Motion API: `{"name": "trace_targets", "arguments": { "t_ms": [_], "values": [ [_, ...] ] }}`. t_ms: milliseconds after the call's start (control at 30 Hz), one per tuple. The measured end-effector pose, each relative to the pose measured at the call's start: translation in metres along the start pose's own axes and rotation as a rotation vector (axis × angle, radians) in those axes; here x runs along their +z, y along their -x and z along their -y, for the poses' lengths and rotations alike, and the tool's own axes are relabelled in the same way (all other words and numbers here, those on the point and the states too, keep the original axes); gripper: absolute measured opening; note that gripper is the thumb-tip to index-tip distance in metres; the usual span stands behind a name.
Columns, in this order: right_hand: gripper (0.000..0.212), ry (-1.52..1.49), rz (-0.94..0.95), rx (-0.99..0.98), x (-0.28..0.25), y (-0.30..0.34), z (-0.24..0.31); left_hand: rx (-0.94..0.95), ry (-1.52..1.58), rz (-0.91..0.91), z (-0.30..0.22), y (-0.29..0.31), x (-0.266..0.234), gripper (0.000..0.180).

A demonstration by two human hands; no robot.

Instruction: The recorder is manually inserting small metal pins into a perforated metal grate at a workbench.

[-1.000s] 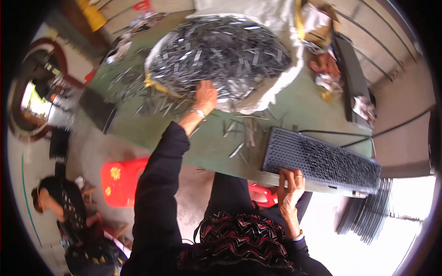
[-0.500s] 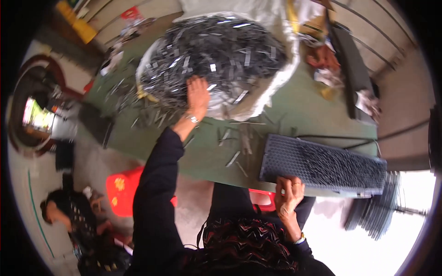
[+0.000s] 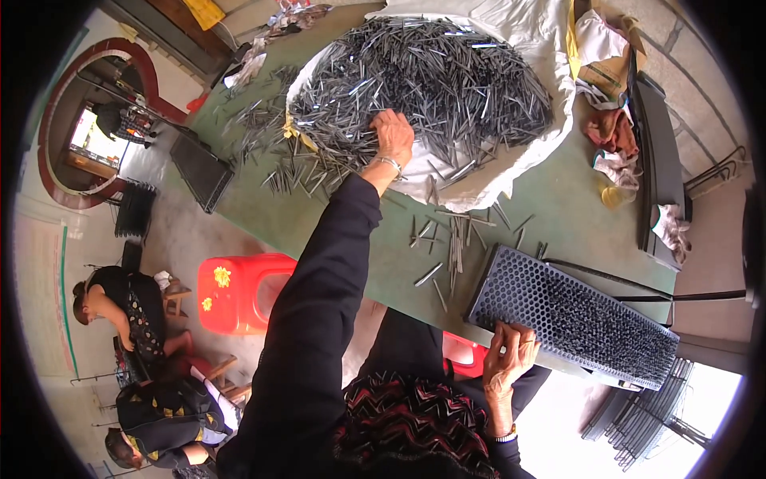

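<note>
A large heap of thin dark sticks (image 3: 447,80) lies in an open white sack (image 3: 550,112) on the green table. At the heap's near left side is my left hand (image 3: 393,136), its bent fingers closed among the sticks; how many it holds is hidden. My right hand (image 3: 509,355) is closed, knuckles up, against the near edge of a black tray full of round holes (image 3: 519,283). What its curled fingers hold, if anything, is hidden. Many holes on the tray's right side are filled with dark sticks; the left part shows bare holes.
Loose sticks (image 3: 451,243) are strewn on the green table (image 3: 351,263). A red stool (image 3: 231,295) stands to the left. Gloves and cloths (image 3: 614,144) lie at right by a cardboard box (image 3: 614,68). Two people (image 3: 132,307) are low at the far left. A dark rod (image 3: 606,275) passes behind the tray.
The view has shifted, so the table and sack appear farther right. My left hand stays at the heap, its fingers now more bent. My right hand remains at the tray's near edge.
</note>
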State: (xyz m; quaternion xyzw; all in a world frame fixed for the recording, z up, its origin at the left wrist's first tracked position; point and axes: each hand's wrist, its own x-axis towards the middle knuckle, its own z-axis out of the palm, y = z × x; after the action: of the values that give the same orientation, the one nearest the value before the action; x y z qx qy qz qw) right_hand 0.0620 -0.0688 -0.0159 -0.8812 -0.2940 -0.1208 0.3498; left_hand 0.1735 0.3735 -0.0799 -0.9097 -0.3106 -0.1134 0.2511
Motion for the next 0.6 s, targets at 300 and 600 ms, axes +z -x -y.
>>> {"name": "trace_targets", "arguments": {
  "t_ms": [300,600],
  "values": [
    [0.011,-0.017,-0.018,-0.008,0.002,-0.002,0.002,-0.149,0.15,0.124,-0.013,-0.007,0.004,0.02],
    [0.014,0.036,-0.014,0.012,0.004,0.0,0.001,-0.192,0.157,0.123,-0.025,0.007,-0.007,0.026]
  ]
}}
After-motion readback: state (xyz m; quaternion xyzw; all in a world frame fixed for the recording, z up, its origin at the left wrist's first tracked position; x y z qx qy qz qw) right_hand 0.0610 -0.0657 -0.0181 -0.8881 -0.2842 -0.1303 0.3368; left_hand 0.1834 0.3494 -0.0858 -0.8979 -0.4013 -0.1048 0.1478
